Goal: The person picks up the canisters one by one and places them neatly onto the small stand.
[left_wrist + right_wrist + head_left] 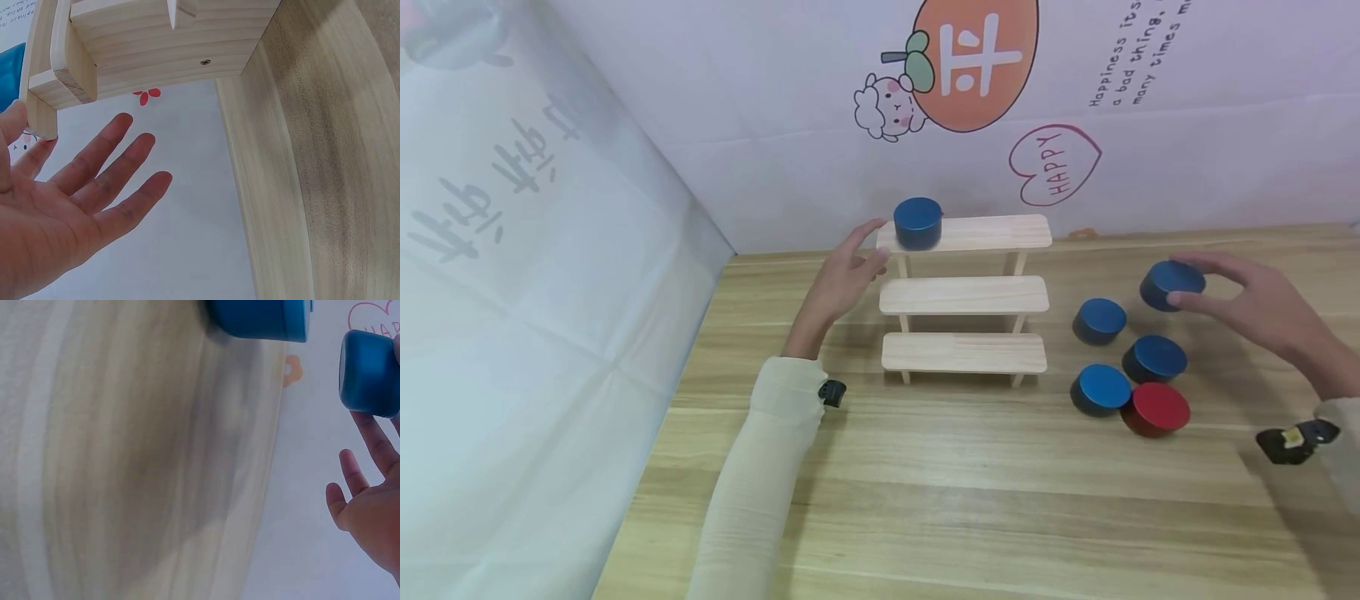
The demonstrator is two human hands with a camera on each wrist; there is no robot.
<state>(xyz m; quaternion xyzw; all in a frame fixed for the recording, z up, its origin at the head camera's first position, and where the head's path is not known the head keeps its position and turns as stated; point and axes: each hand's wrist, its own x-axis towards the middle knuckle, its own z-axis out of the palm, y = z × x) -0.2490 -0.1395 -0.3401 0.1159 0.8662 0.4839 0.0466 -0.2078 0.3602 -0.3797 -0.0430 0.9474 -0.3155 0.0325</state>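
At the left end of the top board of a three-tier wooden display shelf, my left hand pinches the board's end between thumb and index finger. Its other fingers spread loosely in the left wrist view. A round blue tin stands on that top board, just right of the hand. My right hand grips another round blue tin by its sides, thumb in front and fingers behind, raised above the table. Below it on the table are a small blue tin, a dark blue tin, a lighter blue tin and a red tin.
The wood-grain table runs back to a white printed backdrop close behind the shelf. A white sheet borders the left side. Bare middle and bottom boards sit in front of and below the top one.
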